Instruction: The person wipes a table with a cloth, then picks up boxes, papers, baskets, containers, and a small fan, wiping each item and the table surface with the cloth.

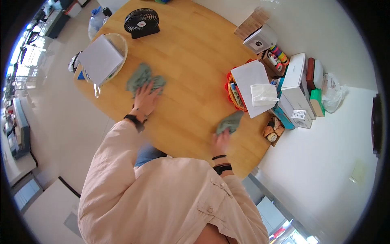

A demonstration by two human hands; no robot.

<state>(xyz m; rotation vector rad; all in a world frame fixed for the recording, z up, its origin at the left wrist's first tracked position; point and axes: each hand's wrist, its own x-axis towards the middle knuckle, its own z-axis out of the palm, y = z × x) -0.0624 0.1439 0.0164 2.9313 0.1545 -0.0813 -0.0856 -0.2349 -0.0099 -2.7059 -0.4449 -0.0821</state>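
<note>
My left hand (146,99) lies flat with spread fingers on the lower edge of a crumpled grey-green cloth (141,77), which rests on the wooden table (183,85). A second grey-green cloth (230,123) is at my right hand (220,142), its far end stretching toward the red-rimmed basket. Motion blurs that hand a little; its fingers close on the cloth's near end. Both wrists wear dark bands.
A black fan (142,23) stands at the table's far left, near a basket (124,42) topped with white paper (100,60). On the right are a red-rimmed basket (228,87) with papers, a white box (293,73) and a small box of rolled items (273,131) by the wall.
</note>
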